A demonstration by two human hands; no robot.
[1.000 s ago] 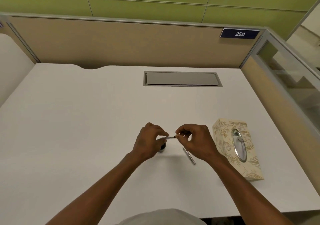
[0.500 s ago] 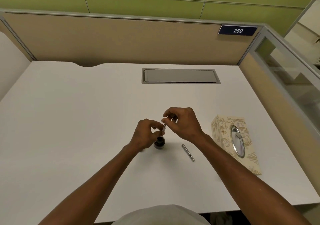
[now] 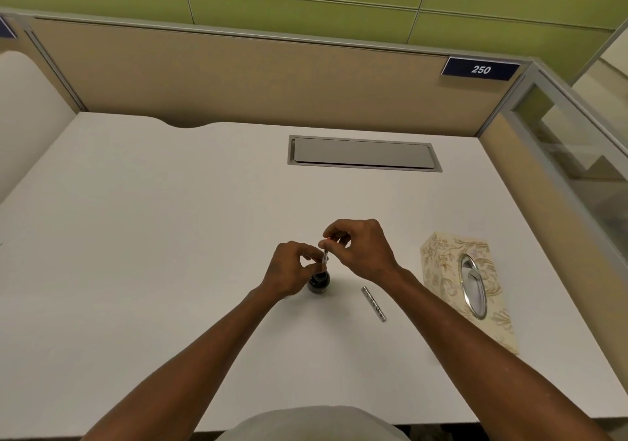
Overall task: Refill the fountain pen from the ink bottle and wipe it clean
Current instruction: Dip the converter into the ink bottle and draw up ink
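White desk (image 3: 170, 236), bearing all items. Floral tissue box (image 3: 445, 270), right side, well apart from hands. Left hand (image 3: 292, 270), fingers closed around dark ink bottle (image 3: 318, 281). Right hand (image 3: 360, 250), fingertips pinching fountain pen (image 3: 325, 257) upright over bottle mouth. Silver pen barrel (image 3: 373, 303), lying loose between bottle and box.

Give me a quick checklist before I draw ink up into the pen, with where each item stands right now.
1. Ink bottle upright on the desk: ok.
2. Pen section held vertical over the bottle mouth: ok.
3. Nib fully under the ink: cannot tell, hidden.
4. Left hand steadying at the bottle: ok.
5. Right hand gripping the pen's top end: ok.
6. Tissue box nearby for wiping, pen barrel lying clear of the bottle: ok.
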